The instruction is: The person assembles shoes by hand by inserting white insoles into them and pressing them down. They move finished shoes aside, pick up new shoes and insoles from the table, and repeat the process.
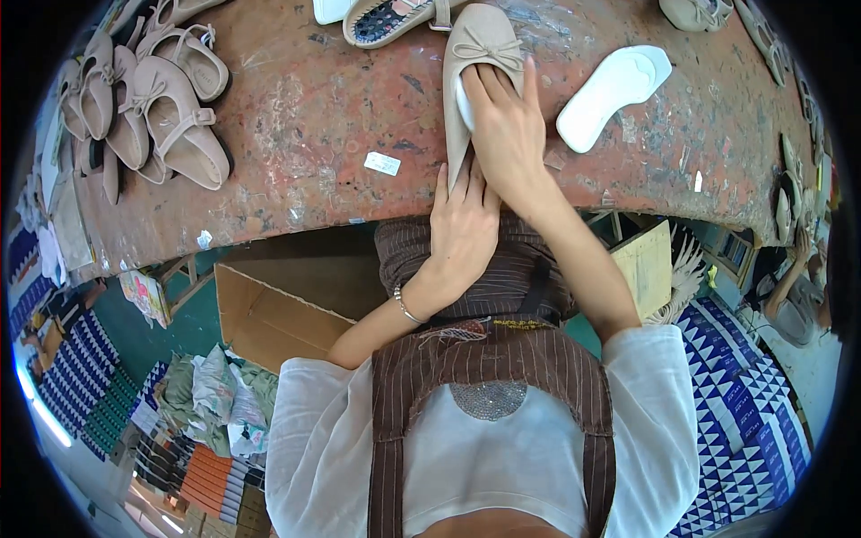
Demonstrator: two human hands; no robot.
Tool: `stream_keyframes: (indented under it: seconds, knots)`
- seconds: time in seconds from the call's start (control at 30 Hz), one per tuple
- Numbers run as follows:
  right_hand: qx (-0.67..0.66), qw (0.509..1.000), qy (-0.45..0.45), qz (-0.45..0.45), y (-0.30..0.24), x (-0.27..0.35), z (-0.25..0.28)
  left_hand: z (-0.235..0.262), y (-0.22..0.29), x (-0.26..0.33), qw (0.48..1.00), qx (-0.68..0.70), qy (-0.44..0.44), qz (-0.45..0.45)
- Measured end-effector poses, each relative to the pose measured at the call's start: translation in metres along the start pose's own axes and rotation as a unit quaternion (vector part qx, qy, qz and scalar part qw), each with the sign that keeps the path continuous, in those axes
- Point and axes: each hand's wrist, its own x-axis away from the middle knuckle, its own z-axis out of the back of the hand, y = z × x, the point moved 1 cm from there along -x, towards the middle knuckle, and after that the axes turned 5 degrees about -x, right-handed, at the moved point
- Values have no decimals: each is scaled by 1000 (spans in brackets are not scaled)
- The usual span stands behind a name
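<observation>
A beige ballet flat (484,36) with a thin bow lies on the worktable, toe pointing away from me. My right hand (509,139) reaches into its opening; the fingertips are hidden inside, and one finger lies along the shoe's right side. Beside those fingers, a white edge (464,103), seemingly an insole, shows within the shoe. At the heel, my left hand (465,229) holds the back of the shoe with its fingers close together. To the right, a loose white insole (614,97) lies flat on the table.
Several beige strapped shoes (184,125) are heaped at the table's left. Another shoe with a dark patterned inside (386,22) is at the far edge, and more shoes line the right. A small white label (383,163) lies on the worn red tabletop (305,161). Below stands an open cardboard box (269,309).
</observation>
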Motion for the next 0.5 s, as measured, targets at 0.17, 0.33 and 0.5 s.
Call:
stream_keyframes:
  seconds: [0.17, 0.33, 0.5]
  knots:
    - [-7, 988, 140, 58, 0, 29, -7, -4, -2, -2, 1000, -7, 17, 16]
    - [67, 997, -21, -14, 7, -13, -4, -2, 0, -11, 999, 7, 37, 28]
    - [92, 994, 38, 44, -19, 49, -10, -10, -7, -1, 998, -8, 57, 7]
